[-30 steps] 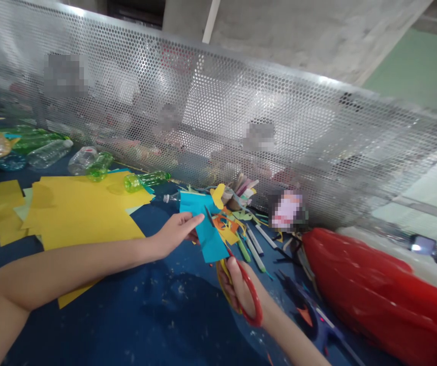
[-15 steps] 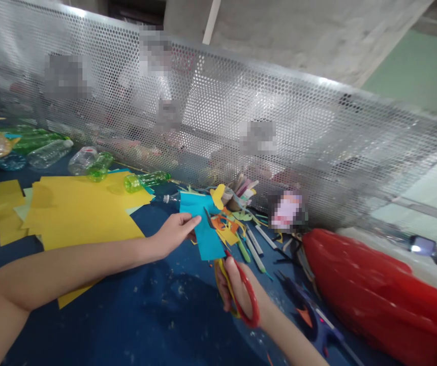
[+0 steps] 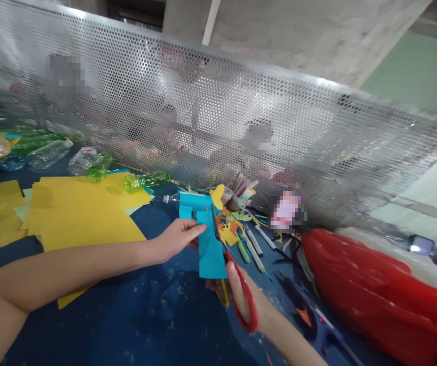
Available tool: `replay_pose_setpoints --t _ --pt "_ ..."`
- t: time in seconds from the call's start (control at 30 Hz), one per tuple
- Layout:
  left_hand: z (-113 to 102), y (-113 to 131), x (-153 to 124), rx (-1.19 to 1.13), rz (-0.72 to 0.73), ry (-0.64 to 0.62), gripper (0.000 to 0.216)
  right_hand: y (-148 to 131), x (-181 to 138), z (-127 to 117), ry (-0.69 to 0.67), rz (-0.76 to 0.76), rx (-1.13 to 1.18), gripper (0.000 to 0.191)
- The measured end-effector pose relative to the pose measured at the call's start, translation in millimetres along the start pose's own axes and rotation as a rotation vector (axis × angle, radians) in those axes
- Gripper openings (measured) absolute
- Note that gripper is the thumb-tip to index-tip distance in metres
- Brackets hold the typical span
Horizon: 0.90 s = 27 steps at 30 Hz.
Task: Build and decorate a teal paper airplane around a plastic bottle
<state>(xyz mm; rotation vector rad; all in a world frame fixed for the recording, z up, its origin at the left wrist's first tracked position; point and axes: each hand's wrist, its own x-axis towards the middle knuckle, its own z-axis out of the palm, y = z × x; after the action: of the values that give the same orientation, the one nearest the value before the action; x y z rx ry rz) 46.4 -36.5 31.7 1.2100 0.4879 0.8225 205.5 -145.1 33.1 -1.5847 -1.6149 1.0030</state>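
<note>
Dark blue tabletop (image 3: 157, 320), speckled with pale flecks, fills the foreground beneath a person's two bare arms. At the near right lies a blue glue gun (image 3: 317, 320), beside a glossy red plastic bag (image 3: 378, 279). The right hand (image 3: 237, 290) is curled through the red and yellow handles of a pair of scissors (image 3: 248, 305); the loops stand apart, and the dark blades point away from the person, along the right edge of a strip of blue paper (image 3: 211, 254). The left hand (image 3: 178, 238) pinches that strip at its left edge, thumb on top, holding it above the table between the two hands.

Just past the strip, a clear bottle neck (image 3: 170, 199) sticks out from more blue paper (image 3: 199, 201), with a yellow cutout (image 3: 217, 195) at its other end. Orange and yellow scraps (image 3: 228, 229) and several markers (image 3: 254, 240) lie to the right. Left of the hands is a pile of yellow sheets (image 3: 85, 213), with a green bottle (image 3: 147, 181) at its far edge and more plastic bottles (image 3: 51, 152) beyond. Farther back, a perforated metal screen (image 3: 127, 107) crosses the scene, blurred people showing through it. Behind rise grey concrete (image 3: 279, 40) and a pale green wall (image 3: 420, 66).
</note>
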Motion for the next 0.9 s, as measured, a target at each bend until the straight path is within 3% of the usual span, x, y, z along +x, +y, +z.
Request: replay_pose_setpoints --t 0.27,0.5,0.9 --pt "0 0 -1 0.004 -0.006 -0.062 0.039 -12 1 3 0.015 0.008 0.032 0.074" --pt "0 1 -2 0.003 -0.025 -0.083 0.038 -1 0 8 0.083 0.082 0.017 0.069" --pt "0 2 -1 -0.024 -0.04 -0.057 0.04 1 3 6 0.083 0.039 0.035 0.064"
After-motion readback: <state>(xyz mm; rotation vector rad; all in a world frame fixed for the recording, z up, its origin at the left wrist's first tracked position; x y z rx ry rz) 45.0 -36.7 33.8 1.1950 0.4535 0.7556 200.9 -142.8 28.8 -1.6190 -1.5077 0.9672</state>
